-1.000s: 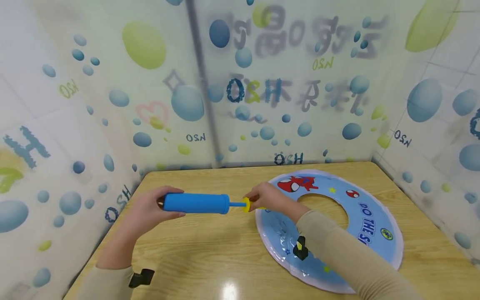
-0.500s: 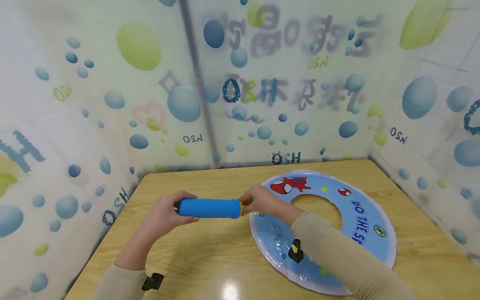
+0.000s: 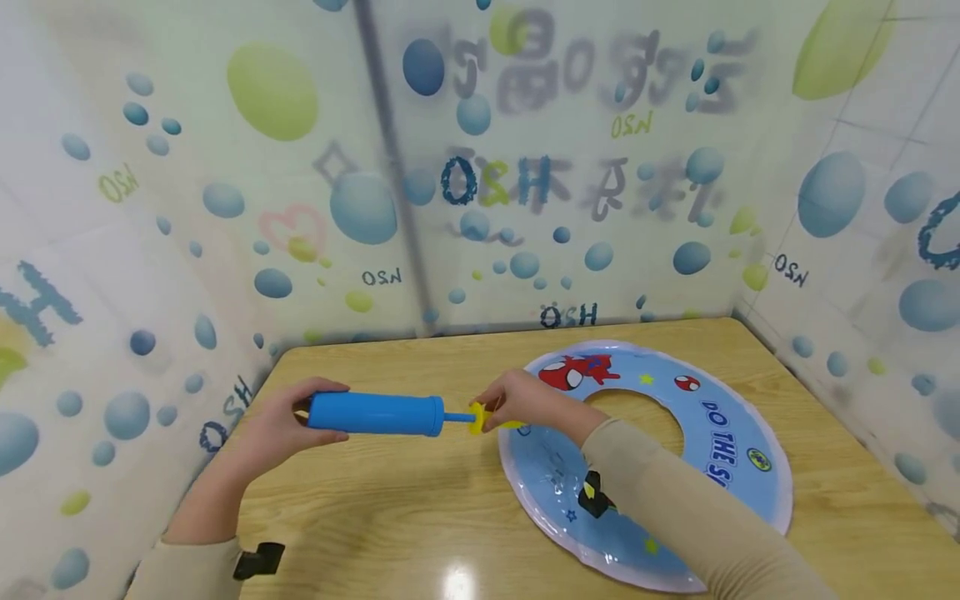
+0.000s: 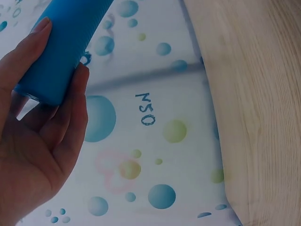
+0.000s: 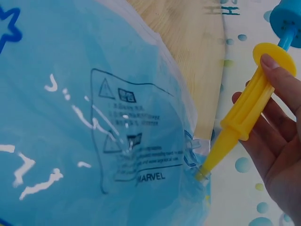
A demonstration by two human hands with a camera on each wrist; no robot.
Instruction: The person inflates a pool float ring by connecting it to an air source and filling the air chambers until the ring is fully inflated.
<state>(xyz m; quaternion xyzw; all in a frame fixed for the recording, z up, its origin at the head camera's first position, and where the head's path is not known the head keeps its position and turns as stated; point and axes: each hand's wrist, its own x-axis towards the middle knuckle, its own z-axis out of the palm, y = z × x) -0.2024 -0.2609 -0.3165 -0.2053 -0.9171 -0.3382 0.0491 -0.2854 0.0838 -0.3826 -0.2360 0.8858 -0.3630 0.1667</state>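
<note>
That blue barrel [image 3: 375,414] is sliding away from the ring [image 3: 723,400], left fingers [image 4: 74,106] grasping it, right fingers [image 5: 284,84] clasping the yellow nozzle [image 5: 244,110], best kept snug in the valve [image 5: 203,173].

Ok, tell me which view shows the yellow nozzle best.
The right wrist view: the nozzle shows nearly whole, down to where it meets the ring. The head view shows only parts around the right hand; the left wrist view, none.

left hand [image 3: 277,427] swung back out leftward, barrel [image 3: 375,414] drawn away from the nozzle [image 5: 243,109], rod [image 3: 459,417] bared again after a moment hidden
</note>
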